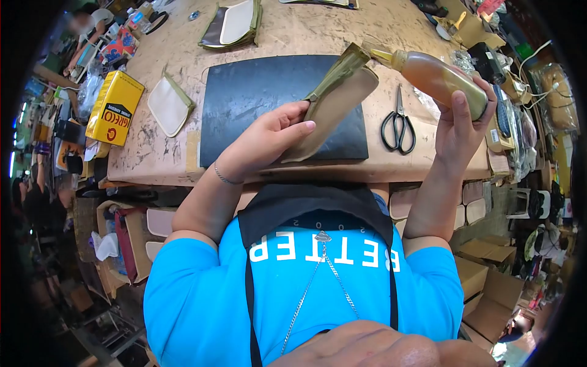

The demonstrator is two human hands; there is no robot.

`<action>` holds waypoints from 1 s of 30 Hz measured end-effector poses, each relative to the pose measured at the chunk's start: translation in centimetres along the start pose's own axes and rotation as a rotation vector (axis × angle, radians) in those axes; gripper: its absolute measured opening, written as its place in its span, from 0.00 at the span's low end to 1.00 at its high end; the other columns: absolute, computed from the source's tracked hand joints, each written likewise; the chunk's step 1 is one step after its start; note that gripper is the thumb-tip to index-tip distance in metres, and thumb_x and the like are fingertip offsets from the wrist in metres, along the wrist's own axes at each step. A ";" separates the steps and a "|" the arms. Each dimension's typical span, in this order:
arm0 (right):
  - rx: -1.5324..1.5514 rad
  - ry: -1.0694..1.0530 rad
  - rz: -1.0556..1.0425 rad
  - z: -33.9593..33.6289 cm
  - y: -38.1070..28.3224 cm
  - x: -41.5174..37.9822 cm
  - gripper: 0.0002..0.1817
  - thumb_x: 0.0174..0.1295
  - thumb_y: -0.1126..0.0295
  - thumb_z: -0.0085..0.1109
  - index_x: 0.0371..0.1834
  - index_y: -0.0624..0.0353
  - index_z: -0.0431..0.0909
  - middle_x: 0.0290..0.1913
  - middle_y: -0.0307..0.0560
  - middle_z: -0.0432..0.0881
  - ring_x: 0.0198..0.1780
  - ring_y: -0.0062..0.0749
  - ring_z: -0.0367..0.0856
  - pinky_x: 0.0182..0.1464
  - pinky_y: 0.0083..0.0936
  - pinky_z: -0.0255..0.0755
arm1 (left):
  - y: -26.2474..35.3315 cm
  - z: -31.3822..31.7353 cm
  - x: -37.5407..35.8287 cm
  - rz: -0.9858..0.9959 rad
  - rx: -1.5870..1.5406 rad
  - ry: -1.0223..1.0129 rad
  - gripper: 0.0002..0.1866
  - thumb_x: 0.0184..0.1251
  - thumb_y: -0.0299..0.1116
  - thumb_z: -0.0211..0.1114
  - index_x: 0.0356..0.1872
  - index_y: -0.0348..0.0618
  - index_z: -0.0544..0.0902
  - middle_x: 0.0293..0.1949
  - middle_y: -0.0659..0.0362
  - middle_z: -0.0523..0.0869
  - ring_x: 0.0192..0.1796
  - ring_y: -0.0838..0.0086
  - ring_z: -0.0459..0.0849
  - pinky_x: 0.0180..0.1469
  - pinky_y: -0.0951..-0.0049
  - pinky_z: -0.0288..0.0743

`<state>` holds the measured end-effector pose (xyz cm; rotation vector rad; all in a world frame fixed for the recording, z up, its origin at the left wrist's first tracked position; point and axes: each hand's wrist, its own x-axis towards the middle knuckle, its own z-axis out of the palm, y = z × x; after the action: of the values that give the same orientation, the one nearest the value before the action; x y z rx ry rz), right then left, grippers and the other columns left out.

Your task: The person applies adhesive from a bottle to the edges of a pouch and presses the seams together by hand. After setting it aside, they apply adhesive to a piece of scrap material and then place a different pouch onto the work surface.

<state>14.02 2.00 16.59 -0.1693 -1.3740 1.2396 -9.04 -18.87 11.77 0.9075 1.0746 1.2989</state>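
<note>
My left hand grips a tan, rounded flat piece with a green fabric edge, tilted above a black mat. The thumb lies on its face; the other fingers are partly hidden behind it. In my right hand is a squeeze bottle of amber liquid, tipped on its side. Its yellowish nozzle points left, close to the upper end of the green edge; whether they touch is hard to tell. Black-handled scissors lie on the table between the mat and my right hand.
At the left stands a yellow adhesive can, beside a cream piece with green edging. More such pieces are stacked at the table's far side. Tools and packages line the right edge. Open cardboard boxes sit at the lower right.
</note>
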 end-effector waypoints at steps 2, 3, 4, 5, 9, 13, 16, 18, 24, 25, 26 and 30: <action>0.035 0.024 0.009 -0.1 -0.2 -0.1 0.25 0.64 0.76 0.68 0.61 0.58 0.68 0.55 0.55 0.80 0.57 0.39 0.82 0.58 0.36 0.83 | 0.2 0.3 0.1 -0.006 0.010 -0.036 0.26 0.78 0.33 0.57 0.72 0.33 0.67 0.58 0.59 0.82 0.57 0.82 0.80 0.59 0.78 0.75; 0.053 0.035 0.014 -0.1 -0.3 -0.1 0.25 0.63 0.77 0.69 0.60 0.58 0.69 0.54 0.54 0.81 0.57 0.39 0.82 0.59 0.36 0.82 | 0.9 0.5 -0.1 -0.031 0.033 -0.037 0.26 0.78 0.34 0.57 0.72 0.33 0.67 0.58 0.59 0.82 0.57 0.82 0.80 0.59 0.79 0.75; 0.032 0.044 0.012 0.0 -0.4 -0.3 0.24 0.63 0.77 0.69 0.60 0.58 0.69 0.54 0.54 0.81 0.57 0.38 0.82 0.59 0.35 0.82 | 1.2 0.7 -0.3 -0.043 0.047 -0.032 0.27 0.78 0.34 0.57 0.73 0.34 0.67 0.58 0.60 0.82 0.57 0.83 0.80 0.58 0.79 0.75; 0.010 0.053 0.008 0.2 -0.4 -0.5 0.24 0.63 0.77 0.69 0.60 0.58 0.69 0.54 0.54 0.81 0.57 0.38 0.82 0.59 0.34 0.82 | 1.4 0.9 -0.5 -0.056 0.060 -0.026 0.27 0.78 0.34 0.57 0.73 0.34 0.67 0.58 0.61 0.82 0.56 0.83 0.80 0.57 0.80 0.75; -0.003 0.065 -0.001 0.5 0.0 -0.8 0.24 0.63 0.77 0.70 0.59 0.58 0.69 0.54 0.53 0.81 0.56 0.37 0.82 0.58 0.32 0.81 | 1.0 1.3 -0.6 -0.055 0.023 -0.001 0.27 0.78 0.35 0.57 0.73 0.35 0.68 0.58 0.62 0.82 0.56 0.83 0.80 0.55 0.81 0.75; -0.039 0.094 0.000 0.3 0.4 -0.8 0.24 0.63 0.77 0.70 0.59 0.58 0.70 0.54 0.52 0.80 0.56 0.35 0.82 0.58 0.31 0.81 | 1.0 1.6 -0.9 -0.063 0.005 -0.011 0.26 0.78 0.35 0.57 0.72 0.35 0.68 0.58 0.60 0.82 0.57 0.81 0.81 0.56 0.79 0.76; -0.046 0.083 0.006 0.1 0.5 -0.9 0.23 0.64 0.77 0.69 0.59 0.58 0.70 0.54 0.50 0.79 0.56 0.34 0.81 0.58 0.31 0.81 | 0.6 1.5 -0.7 -0.057 -0.045 -0.032 0.26 0.78 0.34 0.57 0.72 0.34 0.68 0.59 0.58 0.82 0.57 0.79 0.82 0.57 0.77 0.77; -0.083 0.053 0.004 -0.2 0.6 -1.1 0.22 0.66 0.75 0.66 0.61 0.57 0.69 0.55 0.49 0.77 0.56 0.34 0.81 0.59 0.34 0.81 | 0.3 1.2 -0.7 -0.084 0.005 -0.006 0.26 0.78 0.35 0.57 0.72 0.34 0.68 0.59 0.57 0.82 0.57 0.79 0.82 0.57 0.77 0.78; -0.028 0.060 0.074 0.4 0.4 -1.7 0.24 0.61 0.78 0.71 0.59 0.58 0.71 0.53 0.45 0.77 0.55 0.28 0.78 0.60 0.26 0.75 | 0.5 1.6 -0.9 -0.096 0.018 0.040 0.26 0.78 0.38 0.58 0.71 0.37 0.72 0.51 0.65 0.83 0.46 0.87 0.76 0.46 0.83 0.70; -0.033 0.054 0.075 0.4 0.5 -1.7 0.25 0.61 0.78 0.71 0.59 0.58 0.71 0.53 0.45 0.77 0.55 0.28 0.79 0.60 0.25 0.75 | 0.6 1.8 -1.0 -0.096 0.004 0.051 0.25 0.77 0.40 0.59 0.70 0.39 0.74 0.47 0.70 0.83 0.41 0.90 0.72 0.41 0.85 0.66; -0.039 0.048 0.076 0.3 0.6 -1.8 0.25 0.61 0.78 0.71 0.59 0.58 0.71 0.53 0.45 0.78 0.54 0.28 0.79 0.59 0.25 0.75 | 0.7 1.9 -1.0 -0.095 -0.008 0.048 0.26 0.77 0.40 0.59 0.70 0.39 0.74 0.47 0.70 0.83 0.41 0.90 0.72 0.41 0.85 0.66; -0.079 0.032 0.091 0.6 0.6 -2.0 0.25 0.61 0.78 0.72 0.59 0.58 0.71 0.52 0.45 0.78 0.53 0.27 0.79 0.58 0.26 0.76 | 0.8 1.7 -1.0 -0.091 -0.023 0.023 0.26 0.78 0.37 0.58 0.72 0.35 0.70 0.55 0.61 0.83 0.51 0.82 0.80 0.51 0.80 0.75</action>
<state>13.77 0.48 15.10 -0.3082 -1.4008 1.2529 -7.63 -19.71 13.08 0.8194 1.1046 1.2467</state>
